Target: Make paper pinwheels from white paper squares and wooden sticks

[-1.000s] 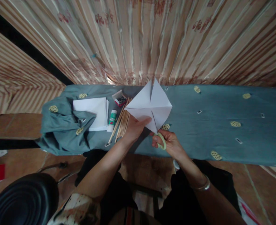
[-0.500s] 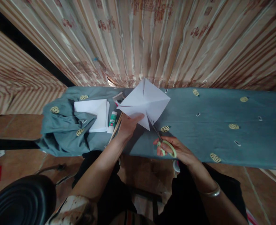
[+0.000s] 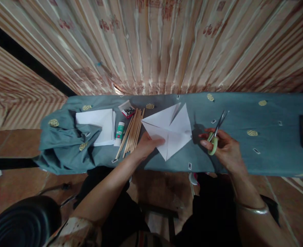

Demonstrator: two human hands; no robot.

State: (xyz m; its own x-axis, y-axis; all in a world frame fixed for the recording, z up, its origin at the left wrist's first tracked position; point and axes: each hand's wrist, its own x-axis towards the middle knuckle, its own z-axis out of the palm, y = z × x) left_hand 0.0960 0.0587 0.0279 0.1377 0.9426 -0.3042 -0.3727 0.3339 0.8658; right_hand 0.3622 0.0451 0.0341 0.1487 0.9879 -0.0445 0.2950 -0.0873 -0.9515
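Paper [image 3: 170,132] under left hand [image 3: 147,146], scissors [image 3: 216,132] in right hand [image 3: 225,151].

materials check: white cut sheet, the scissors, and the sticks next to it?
White sheet under the left hand: thin matte paper, going by sharp creases and lifted flaps. Scissors in the right hand: blades look like bare metal, grey and shiny; handles pale green, probably plastic. Sticks: light tan, straight and matte, likely wood or bamboo; grain too small to tell.
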